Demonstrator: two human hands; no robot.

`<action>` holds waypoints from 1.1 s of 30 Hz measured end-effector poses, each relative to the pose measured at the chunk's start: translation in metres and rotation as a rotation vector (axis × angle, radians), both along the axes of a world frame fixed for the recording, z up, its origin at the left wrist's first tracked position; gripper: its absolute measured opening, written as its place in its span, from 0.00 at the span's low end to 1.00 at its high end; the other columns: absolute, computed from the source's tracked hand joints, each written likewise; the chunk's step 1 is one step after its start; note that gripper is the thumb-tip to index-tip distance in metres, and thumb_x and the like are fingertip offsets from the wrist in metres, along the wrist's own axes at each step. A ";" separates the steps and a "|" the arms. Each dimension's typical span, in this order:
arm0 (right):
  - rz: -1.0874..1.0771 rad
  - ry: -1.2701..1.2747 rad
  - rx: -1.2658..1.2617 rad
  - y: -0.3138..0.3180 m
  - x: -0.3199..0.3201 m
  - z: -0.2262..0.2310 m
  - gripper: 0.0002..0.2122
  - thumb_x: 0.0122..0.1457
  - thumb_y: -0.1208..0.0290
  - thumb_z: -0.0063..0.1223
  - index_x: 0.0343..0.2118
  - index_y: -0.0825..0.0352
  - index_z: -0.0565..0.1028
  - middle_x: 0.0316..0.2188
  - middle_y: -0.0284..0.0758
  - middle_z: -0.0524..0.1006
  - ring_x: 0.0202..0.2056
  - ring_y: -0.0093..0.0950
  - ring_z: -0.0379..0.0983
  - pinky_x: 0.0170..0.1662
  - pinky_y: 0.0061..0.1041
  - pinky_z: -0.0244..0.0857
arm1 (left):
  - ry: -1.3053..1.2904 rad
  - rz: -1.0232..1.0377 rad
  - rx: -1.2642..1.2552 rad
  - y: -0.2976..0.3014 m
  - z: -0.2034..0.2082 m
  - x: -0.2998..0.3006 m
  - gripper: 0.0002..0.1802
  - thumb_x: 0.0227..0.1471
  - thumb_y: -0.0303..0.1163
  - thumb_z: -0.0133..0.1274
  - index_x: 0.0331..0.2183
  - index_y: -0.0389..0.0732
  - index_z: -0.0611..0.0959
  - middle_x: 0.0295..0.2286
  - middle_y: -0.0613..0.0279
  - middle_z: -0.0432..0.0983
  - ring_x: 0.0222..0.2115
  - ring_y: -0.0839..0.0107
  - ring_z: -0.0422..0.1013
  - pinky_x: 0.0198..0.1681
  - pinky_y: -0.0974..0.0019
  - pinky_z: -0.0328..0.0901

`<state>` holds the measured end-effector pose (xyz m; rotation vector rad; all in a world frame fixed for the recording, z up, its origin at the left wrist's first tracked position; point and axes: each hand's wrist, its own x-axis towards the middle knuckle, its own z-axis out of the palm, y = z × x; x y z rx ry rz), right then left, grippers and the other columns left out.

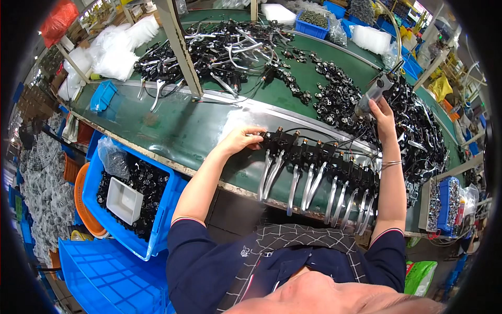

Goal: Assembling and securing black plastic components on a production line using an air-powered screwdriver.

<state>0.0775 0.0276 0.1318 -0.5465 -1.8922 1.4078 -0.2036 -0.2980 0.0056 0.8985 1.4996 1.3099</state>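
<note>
A row of brake levers (296, 180) with black bodies and silver blades lies along the near edge of the green bench, blades toward me. My left hand (244, 139) is at the row's left end, thumb and fingers closed on the black body of the leftmost brake lever (274, 142). Raised beyond the row's right end, my right hand (384, 116) is wrapped round a grey power screwdriver (372, 94). Its lower end slants down to the left, above the heap of small black clamps (334, 94).
More brake levers (219, 47) with cables are piled across the bench, behind a metal post (180, 49). At my left stands a blue bin (168, 201) of black parts with a white tray (124, 201). Farther right is a blue box (448, 201) of small metal parts.
</note>
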 end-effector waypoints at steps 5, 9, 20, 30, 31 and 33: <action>0.022 -0.026 0.005 -0.002 0.002 0.010 0.21 0.54 0.64 0.56 0.47 0.73 0.69 0.44 0.35 0.74 0.45 0.23 0.69 0.51 0.24 0.58 | -0.109 -0.060 0.046 0.002 -0.011 -0.006 0.20 0.50 0.25 0.55 0.47 0.37 0.76 0.30 0.62 0.78 0.27 0.77 0.73 0.32 0.74 0.70; 0.242 -0.099 0.029 -0.013 -0.003 0.023 0.24 0.52 0.63 0.55 0.49 0.71 0.67 0.38 0.35 0.76 0.41 0.24 0.71 0.48 0.25 0.61 | -0.125 -0.092 0.018 0.002 -0.009 -0.004 0.19 0.49 0.23 0.56 0.46 0.36 0.77 0.29 0.62 0.78 0.26 0.77 0.73 0.31 0.74 0.70; 0.231 0.277 -0.226 -0.168 -0.139 0.007 0.14 0.49 0.76 0.55 0.39 0.70 0.69 0.20 0.32 0.73 0.21 0.21 0.70 0.28 0.21 0.63 | 0.034 -0.151 -0.037 0.012 0.013 0.001 0.12 0.47 0.23 0.58 0.37 0.34 0.82 0.24 0.67 0.76 0.23 0.80 0.70 0.28 0.75 0.67; 0.286 0.230 -0.192 -0.181 -0.165 -0.021 0.14 0.51 0.74 0.52 0.40 0.73 0.68 0.21 0.33 0.72 0.22 0.23 0.70 0.28 0.22 0.64 | 0.055 -0.119 -0.051 0.010 0.019 0.005 0.14 0.45 0.22 0.59 0.37 0.33 0.81 0.23 0.66 0.76 0.23 0.80 0.71 0.29 0.75 0.67; 0.286 0.229 -0.190 -0.180 -0.165 -0.020 0.14 0.51 0.74 0.52 0.40 0.73 0.68 0.21 0.33 0.72 0.22 0.23 0.70 0.28 0.22 0.64 | 0.038 -0.137 -0.047 0.011 0.017 0.005 0.13 0.45 0.23 0.59 0.37 0.33 0.82 0.23 0.66 0.76 0.23 0.80 0.70 0.29 0.75 0.67; 0.287 0.212 -0.231 -0.180 -0.165 -0.019 0.14 0.51 0.74 0.53 0.40 0.73 0.68 0.21 0.32 0.72 0.22 0.23 0.70 0.28 0.22 0.64 | 0.027 -0.140 -0.042 0.011 0.015 0.003 0.13 0.44 0.23 0.59 0.36 0.33 0.82 0.23 0.66 0.76 0.23 0.80 0.70 0.29 0.75 0.67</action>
